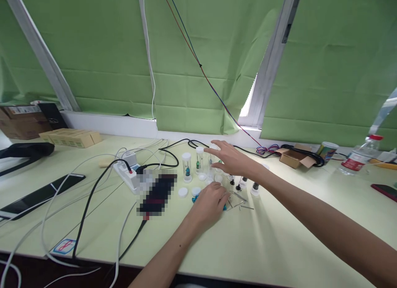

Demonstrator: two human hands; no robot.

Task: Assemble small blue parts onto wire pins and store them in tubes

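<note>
My right hand (231, 157) reaches over a group of clear tubes with white caps, its fingers stretched apart and nothing visibly held. One clear tube (211, 159) shows between its thumb and fingers; I cannot tell whether they touch it. To its left stand a capped tube (186, 168) with a blue piece inside and another capped tube (199, 160) with a green piece. My left hand (211, 198) rests low on the table, fingers curled together, and hides what is under them. Small blue pieces (194, 199) peek out beside it, and thin metal rods (246, 207) lie to its right.
Loose white caps (182, 192) lie left of the hands. A power strip (125, 176), tangled cables and a blurred-out dark device (158, 195) are on the left. An open cardboard box (294, 156) and a water bottle (359, 155) stand at right.
</note>
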